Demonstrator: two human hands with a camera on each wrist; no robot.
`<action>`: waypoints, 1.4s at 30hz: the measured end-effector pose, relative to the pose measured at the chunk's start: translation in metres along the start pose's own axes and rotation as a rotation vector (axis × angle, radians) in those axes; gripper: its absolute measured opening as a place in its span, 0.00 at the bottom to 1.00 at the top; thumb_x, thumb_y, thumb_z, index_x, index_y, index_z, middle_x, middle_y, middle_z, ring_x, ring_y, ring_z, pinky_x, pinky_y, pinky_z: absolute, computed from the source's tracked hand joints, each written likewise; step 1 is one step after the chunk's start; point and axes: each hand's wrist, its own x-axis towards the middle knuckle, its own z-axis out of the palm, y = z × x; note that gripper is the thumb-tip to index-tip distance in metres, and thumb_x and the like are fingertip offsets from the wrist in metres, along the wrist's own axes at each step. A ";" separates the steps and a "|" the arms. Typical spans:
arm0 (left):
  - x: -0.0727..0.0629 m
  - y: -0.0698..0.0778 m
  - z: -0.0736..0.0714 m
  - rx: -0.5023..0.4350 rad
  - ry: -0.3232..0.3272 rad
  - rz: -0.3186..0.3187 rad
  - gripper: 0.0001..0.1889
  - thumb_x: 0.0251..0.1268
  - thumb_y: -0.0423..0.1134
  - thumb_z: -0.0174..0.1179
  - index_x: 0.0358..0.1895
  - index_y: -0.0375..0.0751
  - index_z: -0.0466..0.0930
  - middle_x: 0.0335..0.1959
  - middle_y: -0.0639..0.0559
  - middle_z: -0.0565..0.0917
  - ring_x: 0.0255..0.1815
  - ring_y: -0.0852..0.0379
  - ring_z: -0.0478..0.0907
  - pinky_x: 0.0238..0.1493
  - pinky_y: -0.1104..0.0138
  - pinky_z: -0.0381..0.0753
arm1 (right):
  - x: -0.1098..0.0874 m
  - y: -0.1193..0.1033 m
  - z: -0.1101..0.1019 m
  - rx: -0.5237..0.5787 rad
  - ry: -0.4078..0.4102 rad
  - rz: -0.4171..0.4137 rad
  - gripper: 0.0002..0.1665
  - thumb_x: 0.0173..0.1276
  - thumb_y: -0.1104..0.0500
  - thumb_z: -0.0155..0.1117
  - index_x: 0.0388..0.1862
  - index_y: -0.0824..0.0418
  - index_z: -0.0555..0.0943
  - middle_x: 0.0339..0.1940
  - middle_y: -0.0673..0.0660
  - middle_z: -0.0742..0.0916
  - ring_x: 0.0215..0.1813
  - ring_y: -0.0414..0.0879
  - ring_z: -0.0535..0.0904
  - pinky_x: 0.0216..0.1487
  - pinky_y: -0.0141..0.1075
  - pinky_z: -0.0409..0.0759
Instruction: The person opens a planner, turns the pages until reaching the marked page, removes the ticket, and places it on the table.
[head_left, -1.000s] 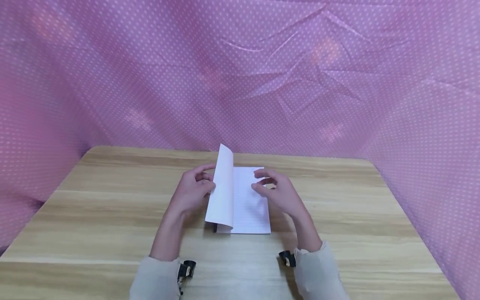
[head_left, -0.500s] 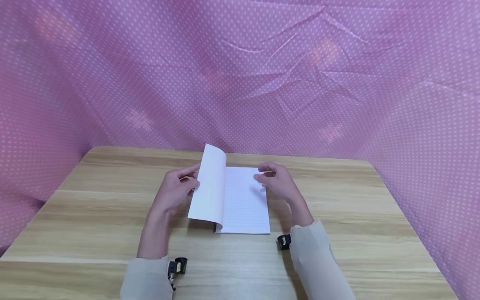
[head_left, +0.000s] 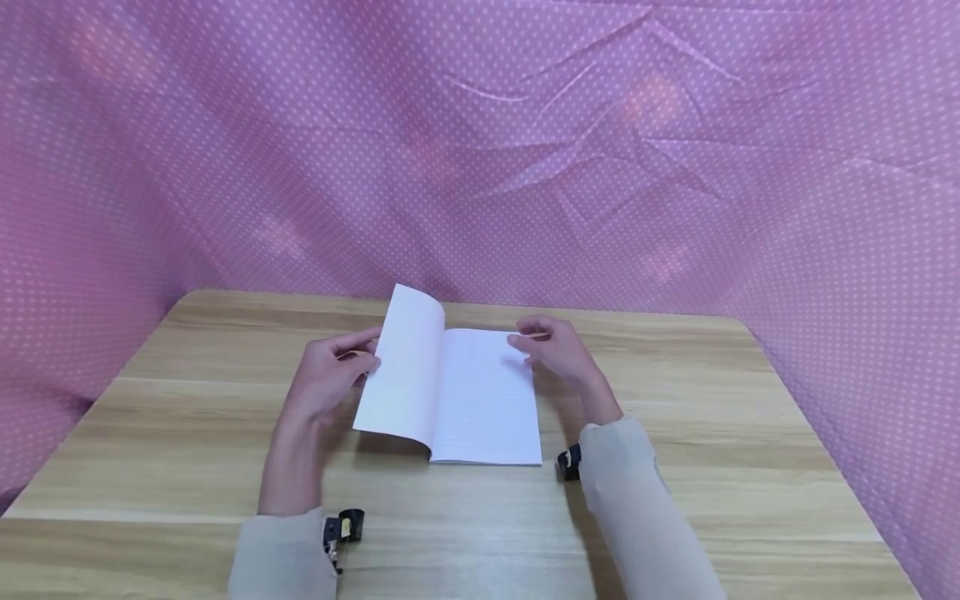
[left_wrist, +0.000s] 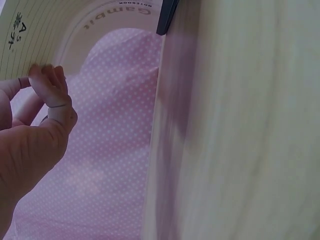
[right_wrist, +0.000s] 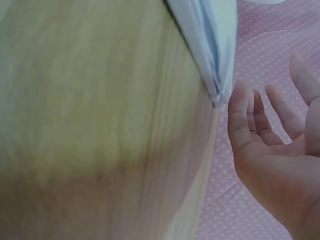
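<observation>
A notebook [head_left: 483,408] lies open on the table, its lined right page facing up. My left hand [head_left: 322,375] pinches the outer edge of the raised cover [head_left: 401,367] between thumb and fingers; the cover stands tilted up and bows toward the spine. In the left wrist view, the underside of that cover [left_wrist: 75,42] carries the printed words "Gambit" and "NOTEBOOK" and a handwritten "A5". By the page's upper right corner, my right hand [head_left: 558,354] hovers with loosely bent fingers. The right wrist view shows its fingers [right_wrist: 240,117] spread beside the notebook's corner [right_wrist: 217,97], gripping nothing.
The wooden table [head_left: 675,467] extends to both sides and in front of the notebook. Pink dotted cloth [head_left: 480,167] hangs behind it and at both sides. A small black device [head_left: 345,527] sits at the left cuff and another [head_left: 570,462] at the right.
My left hand has drawn the cover to the left, uncovering more of the lined page. The right hand has shifted slightly up, toward the page's top right corner.
</observation>
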 end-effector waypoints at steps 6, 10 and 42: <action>0.001 -0.001 -0.006 -0.008 0.029 -0.008 0.25 0.63 0.26 0.58 0.66 0.33 0.77 0.48 0.42 0.79 0.37 0.60 0.76 0.38 0.70 0.82 | 0.008 0.005 0.002 -0.006 -0.009 0.030 0.30 0.71 0.56 0.70 0.67 0.68 0.75 0.61 0.65 0.79 0.60 0.57 0.78 0.49 0.40 0.85; 0.000 -0.004 -0.012 -0.001 0.032 0.001 0.25 0.63 0.26 0.59 0.66 0.31 0.77 0.48 0.42 0.80 0.36 0.60 0.76 0.37 0.69 0.81 | 0.013 0.009 0.004 -0.024 0.002 0.063 0.28 0.69 0.58 0.71 0.65 0.66 0.78 0.61 0.63 0.79 0.61 0.57 0.76 0.49 0.39 0.85; -0.001 -0.013 -0.026 0.017 0.046 -0.047 0.25 0.66 0.27 0.59 0.67 0.33 0.76 0.51 0.40 0.78 0.43 0.58 0.76 0.39 0.71 0.82 | 0.020 0.008 0.009 -0.401 0.044 0.004 0.23 0.66 0.65 0.72 0.60 0.64 0.82 0.53 0.62 0.79 0.49 0.52 0.76 0.51 0.43 0.79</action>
